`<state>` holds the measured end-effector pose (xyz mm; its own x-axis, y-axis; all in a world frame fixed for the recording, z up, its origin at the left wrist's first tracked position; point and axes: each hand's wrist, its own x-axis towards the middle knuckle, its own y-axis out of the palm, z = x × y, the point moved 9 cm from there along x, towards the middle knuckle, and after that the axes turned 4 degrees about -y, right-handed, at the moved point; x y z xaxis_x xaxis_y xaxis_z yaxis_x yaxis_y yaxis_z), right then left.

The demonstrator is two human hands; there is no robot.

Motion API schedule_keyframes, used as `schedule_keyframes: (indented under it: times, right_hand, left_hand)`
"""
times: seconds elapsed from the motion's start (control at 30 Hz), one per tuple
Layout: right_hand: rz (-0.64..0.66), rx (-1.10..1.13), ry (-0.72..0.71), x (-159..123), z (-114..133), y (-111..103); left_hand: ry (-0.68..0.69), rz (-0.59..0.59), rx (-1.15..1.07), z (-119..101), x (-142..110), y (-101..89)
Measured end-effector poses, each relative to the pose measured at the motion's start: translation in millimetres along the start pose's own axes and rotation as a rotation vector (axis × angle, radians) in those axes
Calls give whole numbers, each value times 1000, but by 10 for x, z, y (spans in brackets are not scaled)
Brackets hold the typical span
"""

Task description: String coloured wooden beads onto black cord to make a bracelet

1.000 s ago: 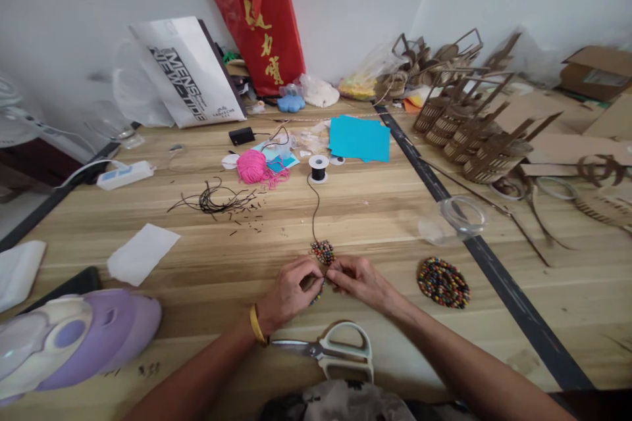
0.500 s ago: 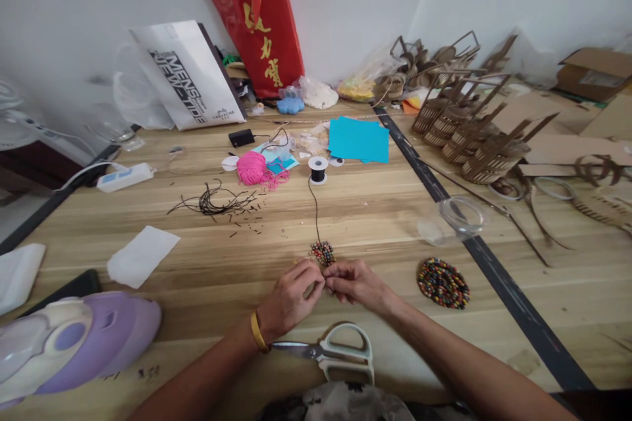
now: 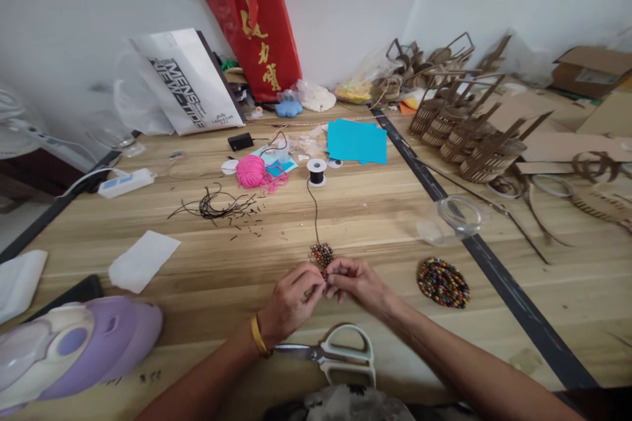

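Note:
My left hand and my right hand meet in the middle of the table, both closed in a pinch. Between their fingertips is a beaded cord, its end largely hidden by the fingers. Just beyond them, a small cluster of multicoloured beads lies on the wood. From it a thin black cord runs back to a white spool wound with black cord. Scissors with pale handles lie in front of my body, below my hands. A yellow band circles my left wrist.
A coil of strung multicoloured beads lies to the right. Pink yarn, blue sheets and black cord pieces lie farther back. A purple and cream device stands at left; small woven baskets stand at right.
My fingertips have shifted slightly at the pinch, and reddish beads now show between them. The view has tilted a little; the spool and surrounding things stay in place.

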<state>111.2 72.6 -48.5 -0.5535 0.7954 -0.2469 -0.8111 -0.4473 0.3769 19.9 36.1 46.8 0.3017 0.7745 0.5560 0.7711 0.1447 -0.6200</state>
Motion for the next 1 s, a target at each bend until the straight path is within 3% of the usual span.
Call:
schedule_keyframes:
  times: [0.4,1.0]
  right_hand:
    - [-10,112,-32,-12,76,16]
    - [-65,-4,-123,-22,156,-45]
  left_hand:
    - [-78,-34,-88,79,61,-54]
    - [-86,-9,-132,73,65,-30]
